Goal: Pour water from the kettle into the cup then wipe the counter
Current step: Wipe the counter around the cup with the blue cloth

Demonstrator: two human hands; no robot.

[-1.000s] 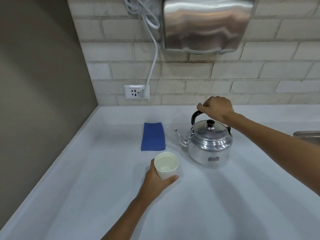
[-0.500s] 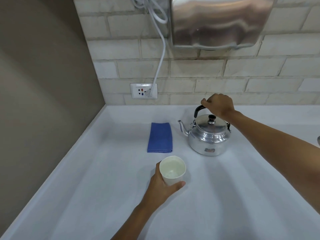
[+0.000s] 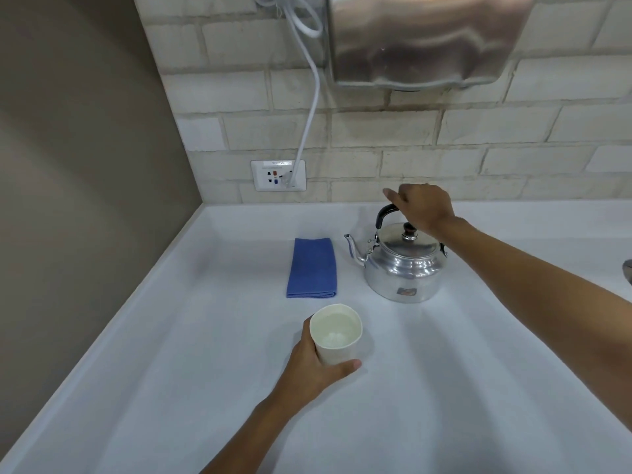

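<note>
The right hand's (image 3: 424, 208) grip rests on the kettle's (image 3: 403, 268) black handle, fingers loosening, the left hand (image 3: 316, 366) wrapped round the light, crushable cup (image 3: 337, 333) nearer the body, soft folded cloth (image 3: 313, 268) beyond it on the surface (image 3: 444, 388)

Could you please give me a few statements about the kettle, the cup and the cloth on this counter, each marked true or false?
1. The left hand holds the cup. True.
2. The kettle is tilted over the cup, pouring. False: it stands upright on the counter, apart from the cup.
3. The right hand is at the kettle's handle. True.
4. The blue cloth lies to the right of the kettle. False: it lies to its left, folded.
5. The kettle's spout points toward the cloth. True.
</note>
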